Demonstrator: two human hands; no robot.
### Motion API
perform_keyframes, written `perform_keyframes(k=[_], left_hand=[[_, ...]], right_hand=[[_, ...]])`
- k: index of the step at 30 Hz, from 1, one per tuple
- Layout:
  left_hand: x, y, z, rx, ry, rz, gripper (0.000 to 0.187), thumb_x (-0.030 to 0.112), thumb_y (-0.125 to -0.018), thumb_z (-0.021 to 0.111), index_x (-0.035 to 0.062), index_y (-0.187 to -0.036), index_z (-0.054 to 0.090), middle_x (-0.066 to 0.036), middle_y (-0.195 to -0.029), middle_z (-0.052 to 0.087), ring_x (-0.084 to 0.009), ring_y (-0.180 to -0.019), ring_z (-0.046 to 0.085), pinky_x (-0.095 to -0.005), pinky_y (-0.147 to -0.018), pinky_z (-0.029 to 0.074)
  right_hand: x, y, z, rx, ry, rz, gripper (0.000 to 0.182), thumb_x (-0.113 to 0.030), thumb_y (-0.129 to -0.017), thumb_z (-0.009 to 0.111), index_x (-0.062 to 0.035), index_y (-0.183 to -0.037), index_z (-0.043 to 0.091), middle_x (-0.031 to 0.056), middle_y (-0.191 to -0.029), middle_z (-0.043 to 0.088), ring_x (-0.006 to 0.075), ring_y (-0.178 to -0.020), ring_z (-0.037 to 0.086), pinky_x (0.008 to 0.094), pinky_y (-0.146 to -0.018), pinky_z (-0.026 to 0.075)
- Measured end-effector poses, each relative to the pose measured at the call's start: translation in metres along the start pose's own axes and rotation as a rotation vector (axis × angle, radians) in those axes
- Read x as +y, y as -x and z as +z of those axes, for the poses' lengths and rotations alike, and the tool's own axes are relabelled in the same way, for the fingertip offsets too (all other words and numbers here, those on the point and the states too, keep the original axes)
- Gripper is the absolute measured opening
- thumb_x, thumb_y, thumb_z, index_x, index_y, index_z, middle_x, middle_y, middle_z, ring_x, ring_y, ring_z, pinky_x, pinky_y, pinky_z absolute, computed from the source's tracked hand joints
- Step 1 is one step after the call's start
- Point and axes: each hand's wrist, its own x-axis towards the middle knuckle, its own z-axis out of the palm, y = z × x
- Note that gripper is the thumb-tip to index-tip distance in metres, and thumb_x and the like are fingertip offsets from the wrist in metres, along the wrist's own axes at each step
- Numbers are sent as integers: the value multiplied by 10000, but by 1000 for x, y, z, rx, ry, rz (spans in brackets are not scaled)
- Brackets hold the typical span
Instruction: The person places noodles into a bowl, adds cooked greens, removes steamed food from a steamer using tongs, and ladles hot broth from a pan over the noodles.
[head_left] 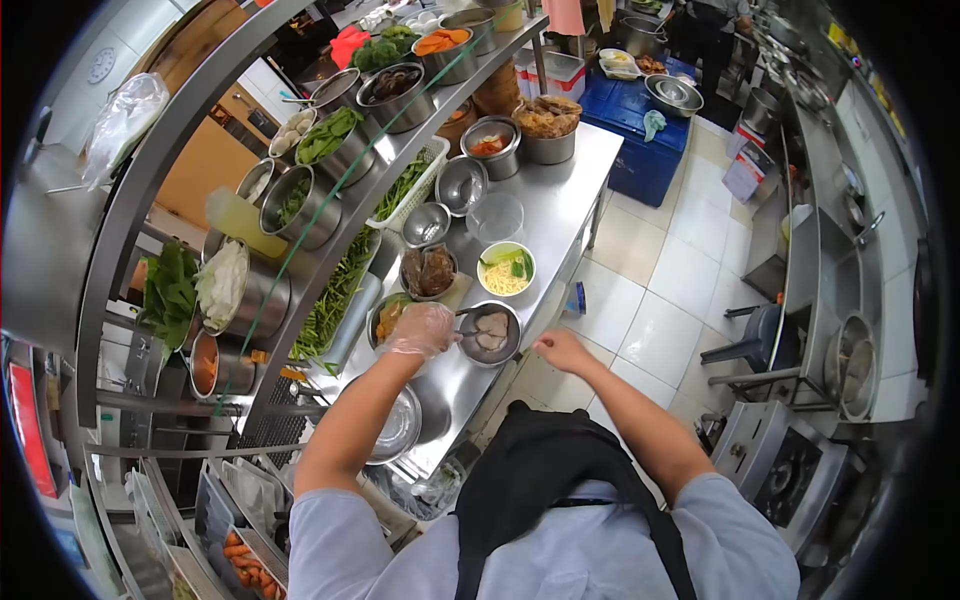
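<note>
My left hand [422,330], in a clear plastic glove, is closed over the steel table. From it a slim metal utensil [466,333] seems to reach into a steel bowl [518,345]; its exact kind is hard to make out. Pale pieces of meat [491,331] lie in that bowl. Behind the glove, a bowl of orange and green food [388,318] is partly hidden. Just beyond stands a bowl with brown pieces [430,271], beside a white bowl of yellow strips and greens [506,270]. My bare right hand [562,350] hangs off the table edge, fingers curled, holding nothing visible.
A steel shelf [330,235] with several pots of vegetables runs along the left. Long green vegetables [335,310] lie beneath it. A blue chest [628,140] stands past the table's far end. Tiled floor [610,300], a stool [757,335] and a stove [790,470] are at the right.
</note>
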Motion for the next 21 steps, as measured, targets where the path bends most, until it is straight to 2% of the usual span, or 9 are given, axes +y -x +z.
perform_keyframes(k=[4,6,8,10,11,15,17,21], left_hand=[[-6,-16,-6,-30,-62,114,409,449,-839,689,47,-898,728,-155,-925,707,-327,-902,683,-425,-795,537],[-13,-24,-6,-57,-68,122,402,444,-840,687,50,-909,732,-153,-931,707,-325,-908,683,-422,-803,537],[-16,-31,-6,-82,-71,131,397,439,-841,685,54,-920,737,-152,-938,708,-324,-914,683,-419,-810,537],[-23,-26,-8,-19,-14,70,281,329,-811,685,65,-881,752,-145,-932,720,-306,-895,699,-414,-781,554],[-25,-23,-10,-25,-6,72,281,329,-811,685,65,-881,752,-145,-932,720,-306,-895,699,-414,-781,554],[-44,-11,-27,-141,32,-21,359,397,-824,681,54,-911,741,-162,-967,709,-330,-926,683,-417,-818,543],[-49,1,-39,-188,40,-81,400,439,-837,680,51,-915,732,-166,-978,700,-339,-942,669,-419,-829,533],[-52,30,-82,-32,124,-207,445,473,-841,669,38,-920,723,-193,-952,691,-360,-937,658,-435,-859,515]], right_hand=[[-1,-17,43,63,-18,60,363,-360,-890,618,-10,-905,712,160,-799,693,264,-705,660,387,-700,524],[1,-23,54,-30,-122,211,374,-365,-904,616,-4,-877,711,131,-747,686,208,-623,633,370,-626,517],[5,-25,60,-32,-182,264,369,-364,-908,617,-11,-864,712,112,-740,687,180,-603,621,349,-596,511],[4,-22,61,-47,-238,318,364,-363,-912,617,-17,-851,713,93,-733,688,152,-582,609,328,-565,506],[3,-20,60,-64,-288,338,360,-357,-915,617,-14,-857,710,78,-739,689,138,-591,606,306,-555,499],[-9,-22,41,-162,-323,386,333,-328,-916,617,-6,-900,704,56,-785,698,128,-603,599,269,-543,486],[8,-24,29,-166,-358,406,318,-314,-912,624,-6,-913,703,56,-799,698,125,-602,594,263,-544,484],[56,-9,-9,-117,-423,485,286,-286,-897,640,-11,-935,705,48,-812,690,115,-586,578,253,-523,473]])
